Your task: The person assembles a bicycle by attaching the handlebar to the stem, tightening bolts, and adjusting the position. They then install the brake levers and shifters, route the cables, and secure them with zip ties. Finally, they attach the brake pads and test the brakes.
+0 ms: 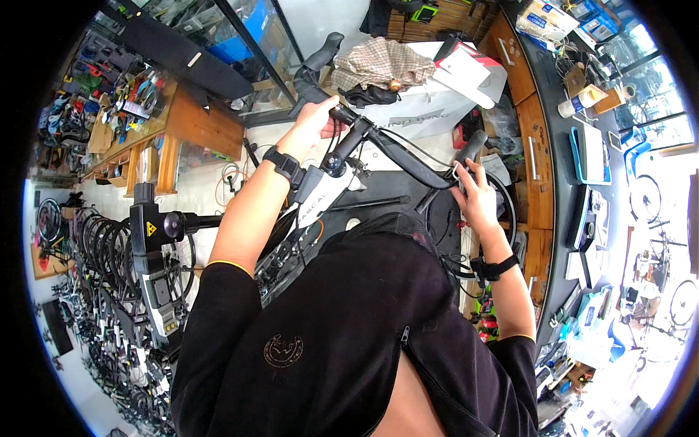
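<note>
Gripping the handlebar (408,164) left of its stem (352,144) is the left hand (313,125), while the half-open right hand (479,198) is touching it right of the stem.

Checked cloth (378,64) rests on white box (422,127). Blue-edged tray (591,156) lies on dark counter (557,156), right. Wooden bench (207,132) at left bears clutter (135,102), apparently small tools; detail poor.

Black drop handlebar (408,161), slanting diagonally, mounted on white-framed bicycle (313,195).
</note>
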